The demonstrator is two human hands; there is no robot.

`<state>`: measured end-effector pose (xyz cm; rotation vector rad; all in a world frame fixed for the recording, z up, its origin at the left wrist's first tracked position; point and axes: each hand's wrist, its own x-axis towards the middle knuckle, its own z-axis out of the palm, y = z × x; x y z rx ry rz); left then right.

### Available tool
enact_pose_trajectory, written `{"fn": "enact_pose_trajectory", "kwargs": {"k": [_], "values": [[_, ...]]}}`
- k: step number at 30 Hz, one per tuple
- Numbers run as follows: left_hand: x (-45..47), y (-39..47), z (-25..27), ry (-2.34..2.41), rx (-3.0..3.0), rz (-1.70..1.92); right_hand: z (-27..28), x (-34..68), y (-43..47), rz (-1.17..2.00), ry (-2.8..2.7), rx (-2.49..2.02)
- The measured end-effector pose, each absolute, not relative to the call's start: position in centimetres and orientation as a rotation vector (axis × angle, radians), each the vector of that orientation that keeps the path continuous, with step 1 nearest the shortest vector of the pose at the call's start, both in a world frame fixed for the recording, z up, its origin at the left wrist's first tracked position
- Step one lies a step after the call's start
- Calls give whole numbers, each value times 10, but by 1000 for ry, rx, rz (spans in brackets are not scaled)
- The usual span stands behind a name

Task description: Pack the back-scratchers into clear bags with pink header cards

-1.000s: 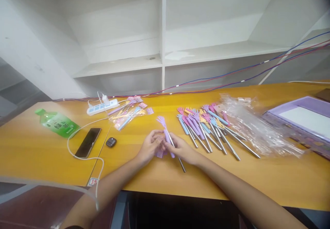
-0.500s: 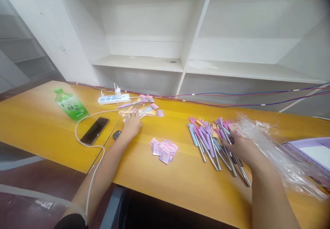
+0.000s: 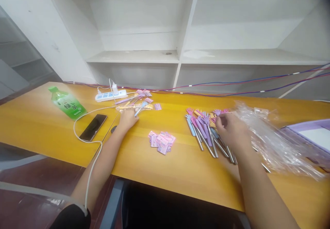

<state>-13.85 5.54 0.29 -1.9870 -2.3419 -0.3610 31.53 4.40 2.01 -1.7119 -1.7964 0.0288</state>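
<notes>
My left hand (image 3: 128,118) rests with curled fingers at a small heap of back scratchers, some in clear wrapping. The rod of a blue back scratcher (image 3: 140,109) runs to its fingertips, which are partly hidden. Closed over the right edge of a pile of loose back scratchers (image 3: 206,133) is my right hand (image 3: 232,129). A metal rod comes out beneath that wrist, so it holds a back scratcher whose head is mostly covered. The pile's hand-shaped heads are pink, purple, blue and yellow. Between my hands lie several pink printed cards (image 3: 162,141).
Clear plastic bags (image 3: 273,139) lie right of my right hand, beside a purple-edged tray (image 3: 304,127). At left are a green tea bottle (image 3: 67,103), a phone (image 3: 93,127), a white cable and a power strip (image 3: 110,95). White shelving (image 3: 139,56) stands behind the table.
My right hand has lifted slightly, and the rod under it has swung to the right. The blue back scratcher at my left hand is angled more steeply. The view has shifted slightly.
</notes>
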Motion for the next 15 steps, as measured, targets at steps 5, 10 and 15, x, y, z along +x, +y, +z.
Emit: {"fn": "enact_pose_trajectory", "kwargs": {"k": [5,10,15], "values": [[-123,43,17,-2203,-2096,-593,12,273,30,254,-1831,-1346],[-83,5,39,-1681,-2279,-624,5,231,8,941,-1723,-999],[-51,-24,49,-1491,-2651,-567,6,204,-6,1398,-1421,-738]]}}
